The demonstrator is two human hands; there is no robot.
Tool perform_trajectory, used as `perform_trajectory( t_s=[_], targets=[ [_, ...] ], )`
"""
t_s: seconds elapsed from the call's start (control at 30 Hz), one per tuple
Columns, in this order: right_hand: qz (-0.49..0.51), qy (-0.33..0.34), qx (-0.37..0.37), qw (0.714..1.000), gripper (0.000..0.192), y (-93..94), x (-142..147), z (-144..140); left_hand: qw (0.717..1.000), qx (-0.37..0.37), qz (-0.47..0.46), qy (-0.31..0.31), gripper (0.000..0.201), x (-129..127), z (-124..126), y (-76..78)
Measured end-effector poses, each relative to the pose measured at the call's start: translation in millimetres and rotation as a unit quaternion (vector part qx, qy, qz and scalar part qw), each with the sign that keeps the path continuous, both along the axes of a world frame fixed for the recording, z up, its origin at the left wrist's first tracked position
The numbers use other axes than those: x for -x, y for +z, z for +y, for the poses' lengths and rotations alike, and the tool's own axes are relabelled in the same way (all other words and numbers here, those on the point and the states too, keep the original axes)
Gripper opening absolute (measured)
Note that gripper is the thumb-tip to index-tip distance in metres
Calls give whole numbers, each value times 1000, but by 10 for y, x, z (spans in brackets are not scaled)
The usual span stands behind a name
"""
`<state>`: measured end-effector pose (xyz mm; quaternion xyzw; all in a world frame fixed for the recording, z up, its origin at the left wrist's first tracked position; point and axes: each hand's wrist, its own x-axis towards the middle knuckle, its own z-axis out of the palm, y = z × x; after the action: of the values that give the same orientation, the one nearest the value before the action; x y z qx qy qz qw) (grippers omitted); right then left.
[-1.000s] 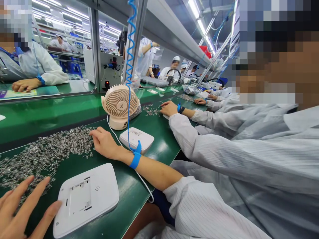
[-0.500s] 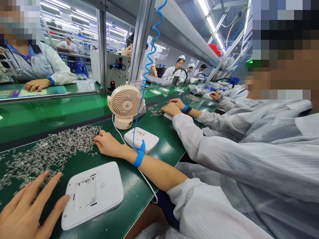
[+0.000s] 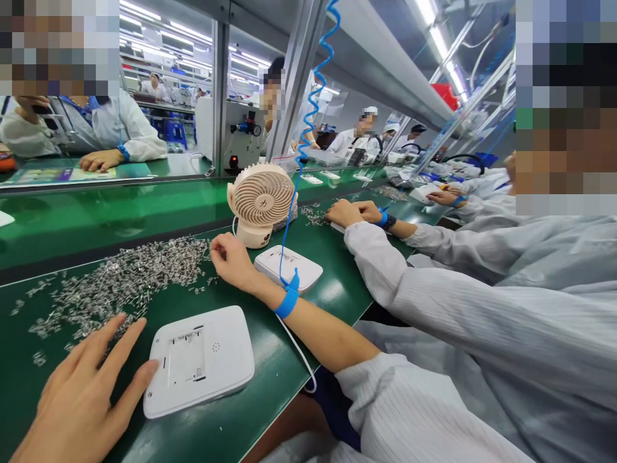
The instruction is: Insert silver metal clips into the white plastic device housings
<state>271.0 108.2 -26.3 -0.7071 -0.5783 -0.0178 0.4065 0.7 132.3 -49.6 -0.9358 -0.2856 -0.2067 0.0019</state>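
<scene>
My left hand (image 3: 91, 389) lies with fingers spread at the left of a white plastic housing (image 3: 226, 354), its thumb at the housing's edge and its fingertips by the heap. The housing lies flat, with an open battery compartment facing up. Beyond it spreads a heap of small shiny metal pieces (image 3: 144, 273), too small to name surely. My right hand (image 3: 234, 262), a blue wrist strap (image 3: 289, 299) on its wrist, is at the heap's right end. Its fingers are curled together, and what they hold, if anything, is hidden.
A beige fan (image 3: 263, 202) stands beyond my right hand, near a second white housing (image 3: 289, 265). A coiled blue cord (image 3: 313, 103) hangs to my wrist strap. A white cable (image 3: 301, 354) crosses the table edge. A co-worker's hands (image 3: 354, 212) work at the right.
The view has shifted, so most things appear farther right. My right hand has lifted slightly from the heap, its fingers more curled. My left thumb stays by the housing.
</scene>
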Motion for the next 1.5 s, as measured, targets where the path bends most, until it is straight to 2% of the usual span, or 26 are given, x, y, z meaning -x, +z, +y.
perform_trajectory(
  t_s=[0.23, 0.47, 0.6, 0.77, 0.87, 1.0, 1.1, 1.3, 1.4, 1.5],
  targets=[
    [116, 10, -42, 992, 5, 6, -111, -28, 998, 55, 13, 31, 58, -60, -120, 119],
    [176, -2, -37, 984, 13, 3, -166, -74, 996, 81, 14, 34, 58, -81, -175, 165],
    [148, -20, 5, 989, 17, -20, -244, -109, 995, 95, 20, 20, 61, -82, -210, 200],
    [67, -35, 65, 995, 15, 19, -330, -156, 996, 84, 28, -21, 66, -61, -243, 179],
    [26, -36, 110, 993, 11, 24, -347, -163, 994, 94, 41, -40, 84, -57, -260, 149],
    [-17, -34, 149, 988, 11, -5, -332, -164, 985, 150, 79, -40, 109, -80, -282, 139],
    [-43, -35, 150, 987, 13, 24, -316, -204, 979, 176, 91, -39, 111, -108, -298, 159],
    [-68, -17, 124, 990, 14, 160, -223, -332, 973, 209, 96, -28, 101, -165, -374, 256],
    [-63, -11, 101, 993, 17, 178, -144, -374, 979, 191, 68, 12, 100, -194, -420, 287],
    [-20, 3, 62, 998, 13, 185, -59, -424, 980, 180, 52, 65, 108, -198, -443, 312]
  ],
)
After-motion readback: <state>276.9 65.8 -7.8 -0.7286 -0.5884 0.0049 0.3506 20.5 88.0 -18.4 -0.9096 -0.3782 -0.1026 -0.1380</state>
